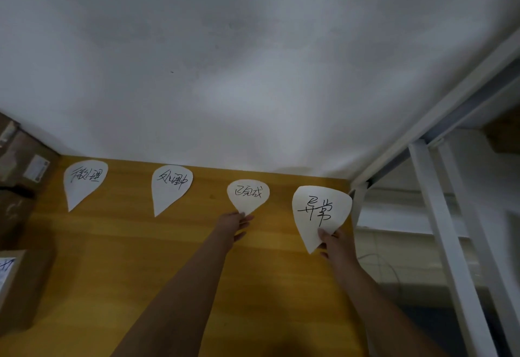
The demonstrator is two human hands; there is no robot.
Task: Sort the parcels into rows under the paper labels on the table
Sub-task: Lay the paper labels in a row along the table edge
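Note:
Four white teardrop-shaped paper labels with handwritten characters sit along the far edge of the yellow wooden table (118,258). The first label (83,182) and second label (170,187) lie flat at the left and middle. My left hand (235,225) pinches the pointed tip of the third label (248,194). My right hand (336,245) grips the lower tip of the fourth label (319,213), which is lifted and tilted at the table's right end. Brown cardboard parcels (19,286) stand at the left edge.
More cardboard boxes (25,159) are stacked at the far left against the white wall (253,61). A white metal frame (439,216) and glass partition run along the table's right side, with a cable on the floor beyond.

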